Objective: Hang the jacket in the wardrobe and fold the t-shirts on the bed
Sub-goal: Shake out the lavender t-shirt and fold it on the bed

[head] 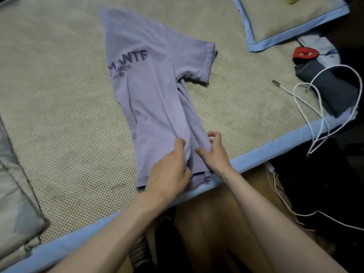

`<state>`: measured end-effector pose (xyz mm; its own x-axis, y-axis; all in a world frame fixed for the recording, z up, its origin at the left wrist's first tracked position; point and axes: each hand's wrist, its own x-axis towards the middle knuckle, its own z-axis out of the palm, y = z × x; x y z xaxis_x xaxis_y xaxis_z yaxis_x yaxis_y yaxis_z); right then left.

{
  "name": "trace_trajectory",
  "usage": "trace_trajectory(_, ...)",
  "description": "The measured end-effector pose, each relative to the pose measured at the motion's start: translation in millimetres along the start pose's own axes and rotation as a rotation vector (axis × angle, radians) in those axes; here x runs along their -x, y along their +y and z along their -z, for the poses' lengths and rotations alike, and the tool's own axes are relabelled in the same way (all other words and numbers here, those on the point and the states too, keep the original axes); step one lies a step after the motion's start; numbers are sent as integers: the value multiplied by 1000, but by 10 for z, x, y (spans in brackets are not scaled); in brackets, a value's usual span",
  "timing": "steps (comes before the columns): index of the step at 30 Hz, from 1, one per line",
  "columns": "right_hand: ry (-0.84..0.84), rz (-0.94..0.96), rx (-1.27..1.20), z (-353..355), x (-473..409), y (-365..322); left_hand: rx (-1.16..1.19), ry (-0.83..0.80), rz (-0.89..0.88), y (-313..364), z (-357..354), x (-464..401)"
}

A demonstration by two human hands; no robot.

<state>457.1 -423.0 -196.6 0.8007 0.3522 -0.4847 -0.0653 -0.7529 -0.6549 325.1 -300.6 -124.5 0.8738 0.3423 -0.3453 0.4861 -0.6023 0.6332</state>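
At bed's edge, left hand (169, 170) and right hand (213, 152) gripping lilac t-shirt (149, 91) hem.

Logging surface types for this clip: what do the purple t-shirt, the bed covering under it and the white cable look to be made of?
The purple t-shirt looks like soft matte knit, probably cotton: it creases limply and carries dark printed lettering. The bed covering seems a woven beige mat, with a visible mesh texture and blue fabric edging. The white cable looks like smooth plastic-sheathed cord, holding springy loops.
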Motion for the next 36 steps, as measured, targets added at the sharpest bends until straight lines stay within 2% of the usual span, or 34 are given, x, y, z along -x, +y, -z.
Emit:
trace_trajectory(3,-44,-18,-51,-35,99,44,59,-25,6,13,-287,10)
trace_trajectory(6,-28,-65,-106,-48,152,133,25,-162,-68,-122,-436,4)
trace_trajectory(8,103,-40,-91,-26,147,167,-34,-307,-184,-204,-454,-2)
trace_trajectory(10,264,28,25,15,106,190,-83,-369,-262,-290,-433,-23)
trace_trajectory(11,276,39,76,40,84,177,-77,-349,-261,-345,-400,-40)
trace_trajectory(12,217,18,104,57,53,155,-50,-290,-241,-401,-352,-65)
trace_trajectory(14,-10,-72,157,53,24,59,-32,-113,-174,-533,-234,-139)
trace_trajectory(15,-95,-78,230,35,26,8,-78,-24,-133,-605,-175,-176)
trace_trajectory(17,-147,-12,387,-19,11,-47,-224,96,-28,-729,-75,-236)
trace_trajectory(20,-120,98,411,-62,21,-129,-323,-36,125,-886,-3,-179)
trace_trajectory(23,-24,96,-6,29,62,-153,-422,-149,65,-1083,-88,60)
trace_trajectory(25,48,66,-272,123,82,-45,-412,-165,16,-1203,-207,227)
trace_trajectory(26,61,48,-322,154,93,30,-369,-149,-11,-1242,-250,296)
trace_trajectory(31,-73,-69,-159,149,80,294,-330,-39,-171,-1352,-308,531)
trace_trajectory(36,22,-39,-47,75,21,359,-518,3,-388,-1395,-371,688)
